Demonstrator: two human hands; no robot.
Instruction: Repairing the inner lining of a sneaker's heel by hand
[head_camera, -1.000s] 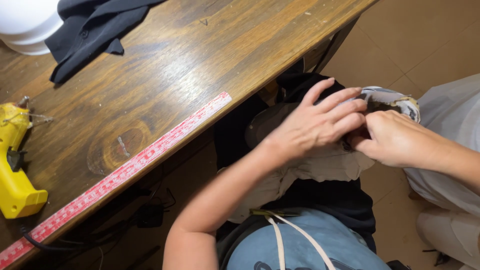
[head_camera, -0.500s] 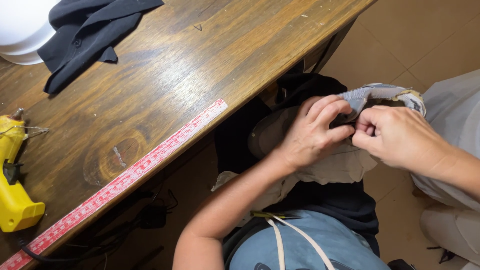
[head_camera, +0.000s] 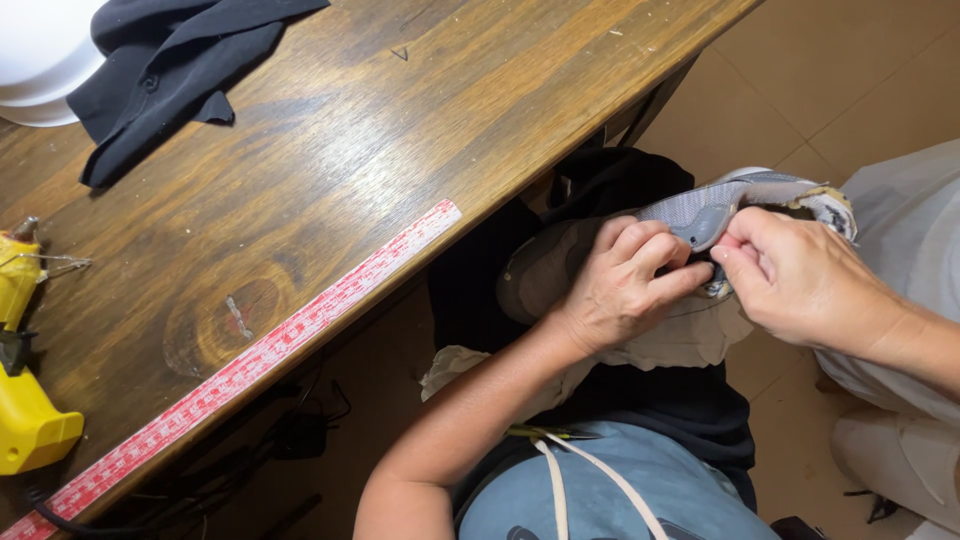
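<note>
Counts, placed against the wooden table (head_camera: 400, 130):

- Hands: two. One left hand (head_camera: 620, 285) and one right hand (head_camera: 790, 275), both just off the table's near edge, fingers closed on the same item.
- Grey shoe upper (head_camera: 720, 205): one, held off the table's near edge.
- Red measuring tape (head_camera: 250, 365): one strip, along the table's near edge.
- Yellow glue gun (head_camera: 25, 410): one, at the table's left end.
- Black cloth (head_camera: 170, 70): one piece, on the table's far side.
- White round container (head_camera: 40, 50): one, at the table's far left corner.
- Pale cloth (head_camera: 690, 335): one piece, below the table's edge, under the hands.
</note>
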